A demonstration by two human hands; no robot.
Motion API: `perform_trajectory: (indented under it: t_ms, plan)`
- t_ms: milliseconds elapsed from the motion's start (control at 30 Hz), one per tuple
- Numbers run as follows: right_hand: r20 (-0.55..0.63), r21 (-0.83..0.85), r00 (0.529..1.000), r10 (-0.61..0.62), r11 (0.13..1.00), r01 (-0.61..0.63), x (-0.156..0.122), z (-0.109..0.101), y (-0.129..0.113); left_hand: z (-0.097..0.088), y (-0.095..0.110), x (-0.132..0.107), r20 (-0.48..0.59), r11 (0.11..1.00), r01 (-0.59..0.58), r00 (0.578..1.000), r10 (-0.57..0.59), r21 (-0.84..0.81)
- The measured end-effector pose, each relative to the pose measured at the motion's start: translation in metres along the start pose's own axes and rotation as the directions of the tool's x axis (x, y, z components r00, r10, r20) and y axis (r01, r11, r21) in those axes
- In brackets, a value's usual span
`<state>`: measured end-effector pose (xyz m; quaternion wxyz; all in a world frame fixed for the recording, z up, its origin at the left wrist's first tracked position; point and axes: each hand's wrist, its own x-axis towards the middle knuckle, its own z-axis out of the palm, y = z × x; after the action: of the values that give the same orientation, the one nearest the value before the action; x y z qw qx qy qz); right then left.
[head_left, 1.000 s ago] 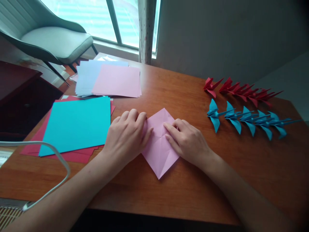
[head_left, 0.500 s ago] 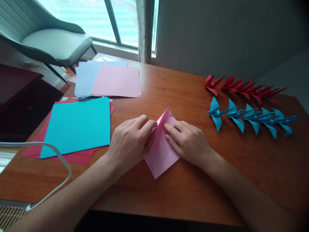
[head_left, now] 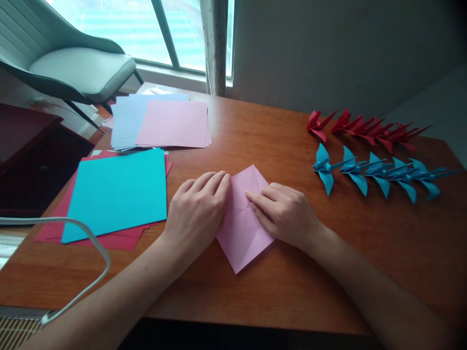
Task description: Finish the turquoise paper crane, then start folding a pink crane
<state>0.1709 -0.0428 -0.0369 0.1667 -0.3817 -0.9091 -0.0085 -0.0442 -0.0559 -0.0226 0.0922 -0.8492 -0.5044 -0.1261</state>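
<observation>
A sheet of pink origami paper (head_left: 242,228) lies on the table with one corner pointing away from me and one toward me. Creases cross its face, meeting near the middle. My left hand (head_left: 200,204) is closed at the paper's left edge, its fingertips and thumb mostly hidden behind the knuckles. Over the right edge, my right hand (head_left: 286,209) holds the paper, with two digits reaching onto its surface near the centre and the other fingers curled.
To the left lie a turquoise sheet (head_left: 120,194) on red sheets (head_left: 120,241), and behind them pink sheets (head_left: 175,124) over pale blue ones (head_left: 124,121). Red paper cranes (head_left: 372,129) and blue paper cranes (head_left: 379,171) line the right side. A white cable (head_left: 98,238) loops at the left.
The pink paper's raised upper fold has opened out flatter, showing more of its creased face. My left hand has shifted slightly left; my right hand stays nearly in place.
</observation>
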Motion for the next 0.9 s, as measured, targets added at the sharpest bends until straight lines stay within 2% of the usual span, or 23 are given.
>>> perform_trajectory:
  t_ms: [133, 367, 567, 667, 800, 900]
  plan:
    - [0.01, -0.005, 1.0, 0.001, 1.0, -0.001, 0.0, 0.001, -0.001, 0.002, 0.0, -0.001, -0.007, 0.998, -0.046, 0.999, 0.046, -0.039]
    - [0.018, -0.021, 1.0, 0.017, 1.0, -0.017, -0.001, 0.002, 0.002, 0.004, 0.002, -0.004, -0.105, 0.907, -0.14, 0.989, 0.106, -0.398]
    - [0.018, -0.03, 0.995, 0.095, 0.995, -0.095, 0.0, 0.0, 0.007, 0.005, 0.003, -0.003, -0.071, 0.832, -0.19, 0.981, 0.18, -0.521]
    - [0.02, -0.035, 0.992, 0.125, 0.992, -0.124, 0.001, -0.001, 0.01, 0.009, 0.0, -0.005, -0.025, 0.864, -0.164, 0.984, 0.174, -0.476]
    - [0.033, -0.045, 0.992, 0.124, 0.991, -0.122, 0.002, 0.001, 0.01, 0.009, -0.001, -0.005, 0.11, 0.972, -0.047, 0.991, 0.074, -0.23]
    - [0.027, -0.037, 0.995, 0.101, 0.994, -0.1, 0.001, 0.002, 0.009, 0.006, 0.0, -0.003, 0.128, 0.996, -0.023, 0.991, 0.034, -0.086]
